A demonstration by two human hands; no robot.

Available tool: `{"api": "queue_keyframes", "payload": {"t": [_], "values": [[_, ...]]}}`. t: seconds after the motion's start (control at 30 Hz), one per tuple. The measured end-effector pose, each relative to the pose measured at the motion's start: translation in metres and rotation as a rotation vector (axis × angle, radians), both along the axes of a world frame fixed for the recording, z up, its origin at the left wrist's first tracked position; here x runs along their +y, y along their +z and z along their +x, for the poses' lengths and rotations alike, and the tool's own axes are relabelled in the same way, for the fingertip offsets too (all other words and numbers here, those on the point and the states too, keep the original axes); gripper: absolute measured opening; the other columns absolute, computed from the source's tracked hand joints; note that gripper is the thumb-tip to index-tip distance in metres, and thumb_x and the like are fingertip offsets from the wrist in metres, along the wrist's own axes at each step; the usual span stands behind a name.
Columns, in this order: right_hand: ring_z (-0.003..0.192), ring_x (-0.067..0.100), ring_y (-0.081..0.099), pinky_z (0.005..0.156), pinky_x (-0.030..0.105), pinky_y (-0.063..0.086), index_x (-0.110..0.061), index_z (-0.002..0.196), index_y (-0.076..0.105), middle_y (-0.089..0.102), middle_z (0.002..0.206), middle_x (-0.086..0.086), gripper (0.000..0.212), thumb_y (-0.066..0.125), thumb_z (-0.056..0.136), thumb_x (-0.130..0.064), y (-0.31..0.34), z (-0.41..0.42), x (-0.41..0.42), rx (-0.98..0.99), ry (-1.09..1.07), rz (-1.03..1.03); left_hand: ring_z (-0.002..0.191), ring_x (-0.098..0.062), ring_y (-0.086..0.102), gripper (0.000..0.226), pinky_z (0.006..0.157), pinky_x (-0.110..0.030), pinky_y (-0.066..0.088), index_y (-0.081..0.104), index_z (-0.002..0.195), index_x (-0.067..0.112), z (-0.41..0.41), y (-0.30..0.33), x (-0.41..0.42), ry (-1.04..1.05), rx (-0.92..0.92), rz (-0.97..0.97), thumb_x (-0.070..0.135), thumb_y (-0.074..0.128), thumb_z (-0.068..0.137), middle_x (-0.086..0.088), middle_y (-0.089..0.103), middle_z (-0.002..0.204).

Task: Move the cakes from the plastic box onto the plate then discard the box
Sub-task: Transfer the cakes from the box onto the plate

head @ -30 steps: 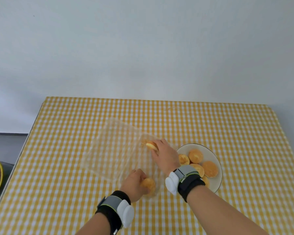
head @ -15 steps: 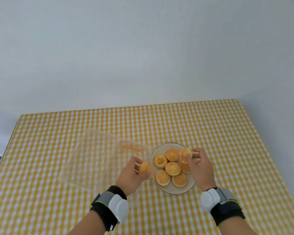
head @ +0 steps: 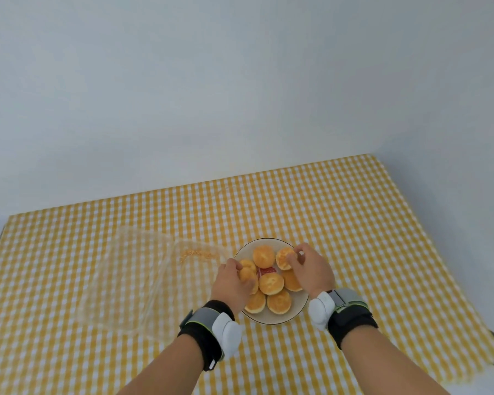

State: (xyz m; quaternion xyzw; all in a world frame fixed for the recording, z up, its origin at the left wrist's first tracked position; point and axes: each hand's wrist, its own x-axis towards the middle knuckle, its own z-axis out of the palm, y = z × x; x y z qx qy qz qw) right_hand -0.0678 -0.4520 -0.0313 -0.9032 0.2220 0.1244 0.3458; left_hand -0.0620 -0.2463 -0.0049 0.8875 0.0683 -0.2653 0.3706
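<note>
A white plate point(head: 300, 308) in the middle of the table holds several round golden cakes point(head: 271, 283) and a small red packet point(head: 265, 271). My left hand point(head: 233, 283) is over the plate's left side, fingers closed on one cake point(head: 246, 273). My right hand point(head: 311, 267) is over the plate's right side, pinching another cake point(head: 285, 258) that rests among the others. The clear plastic box point(head: 143, 280) lies open to the left of the plate, with only crumbs point(head: 196, 254) in it.
A yellow and white checked cloth point(head: 368, 238) covers the table, which stands against a plain grey wall. The table's right edge runs down close to my right forearm. Both wrists carry black bands with white modules.
Both hands have carried a cake each from the box to the plate. The left hand moved right onto the plate's left side; the right hand has lowered its cake among the others.
</note>
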Motion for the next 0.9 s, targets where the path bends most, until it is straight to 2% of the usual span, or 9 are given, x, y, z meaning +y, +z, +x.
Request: {"api": "queue_keyframes", "payload": {"t": [0.07, 0.17, 0.3, 0.4, 0.5, 0.63, 0.8, 0.9], "values": [[0.089, 0.019, 0.064, 0.076, 0.039, 0.056, -0.024, 0.111, 0.063, 0.066, 0.103, -0.002, 0.03, 0.052, 0.095, -0.047, -0.004, -0.004, 0.0, 0.024, 0.028, -0.011, 0.091, -0.018, 0.055, 0.03, 0.07, -0.028, 0.044, 0.047, 0.111, 0.022, -0.001, -0.004, 0.001, -0.013, 0.005, -0.023, 0.028, 0.063, 0.086, -0.001, 0.05, 0.115], [0.098, 0.018, 0.062, 0.081, 0.038, 0.054, -0.022, 0.123, 0.061, 0.061, 0.115, 0.0, 0.037, 0.053, 0.096, -0.046, -0.003, -0.012, 0.0, -0.016, -0.005, 0.009, 0.089, -0.015, 0.055, 0.03, 0.073, -0.028, 0.045, 0.05, 0.111, 0.024, -0.004, -0.006, 0.002, -0.006, -0.066, -0.062, 0.026, 0.065, 0.086, 0.003, 0.05, 0.113], [0.1, 0.009, 0.057, 0.078, 0.027, 0.047, -0.021, 0.123, 0.06, 0.059, 0.114, -0.002, 0.033, 0.055, 0.097, -0.04, 0.001, -0.03, -0.002, -0.131, -0.085, 0.108, 0.087, -0.009, 0.058, 0.016, 0.075, -0.029, 0.051, 0.052, 0.097, 0.031, -0.005, -0.007, 0.003, -0.025, -0.205, -0.081, 0.026, 0.064, 0.087, 0.013, 0.056, 0.1], [0.097, 0.008, 0.059, 0.077, 0.021, 0.046, -0.024, 0.117, 0.062, 0.062, 0.11, -0.005, 0.022, 0.056, 0.097, -0.034, -0.002, -0.046, 0.001, -0.177, -0.052, 0.144, 0.093, -0.007, 0.059, 0.008, 0.079, -0.029, 0.051, 0.055, 0.097, 0.031, -0.003, -0.009, 0.004, -0.071, -0.222, -0.131, 0.028, 0.059, 0.091, 0.013, 0.06, 0.101], [0.09, 0.006, 0.059, 0.076, 0.02, 0.048, -0.024, 0.118, 0.062, 0.063, 0.108, -0.005, 0.022, 0.057, 0.097, -0.028, -0.002, -0.058, 0.005, -0.203, -0.08, 0.185, 0.096, -0.01, 0.057, 0.017, 0.085, -0.03, 0.049, 0.059, 0.111, 0.025, 0.001, -0.013, 0.004, -0.182, -0.27, -0.087, 0.024, 0.053, 0.095, 0.011, 0.058, 0.108], [0.092, 0.007, 0.06, 0.081, 0.025, 0.052, -0.02, 0.126, 0.061, 0.063, 0.114, -0.005, 0.029, 0.057, 0.098, -0.023, 0.003, -0.07, 0.009, -0.225, -0.098, 0.242, 0.107, -0.013, 0.055, 0.035, 0.088, -0.023, 0.044, 0.055, 0.13, 0.022, 0.003, -0.015, 0.007, -0.318, -0.316, -0.073, 0.018, 0.052, 0.095, 0.007, 0.053, 0.122], [0.091, 0.005, 0.06, 0.076, 0.02, 0.05, -0.024, 0.126, 0.059, 0.061, 0.115, -0.009, 0.029, 0.057, 0.098, -0.02, 0.015, -0.079, 0.017, -0.26, -0.105, 0.246, 0.117, -0.016, 0.052, 0.043, 0.096, -0.035, 0.043, 0.049, 0.134, 0.026, -0.004, -0.015, 0.025, -0.25, -0.4, -0.014, 0.036, 0.056, 0.093, 0.006, 0.054, 0.131], [0.093, 0.005, 0.061, 0.076, 0.019, 0.049, -0.032, 0.119, 0.058, 0.059, 0.113, -0.014, 0.028, 0.058, 0.096, -0.016, 0.025, -0.079, 0.032, -0.276, -0.073, 0.252, 0.119, -0.014, 0.051, 0.044, 0.097, -0.035, 0.042, 0.049, 0.133, 0.027, -0.011, -0.012, 0.047, -0.204, -0.388, -0.022, 0.038, 0.058, 0.091, 0.008, 0.053, 0.132]]}}
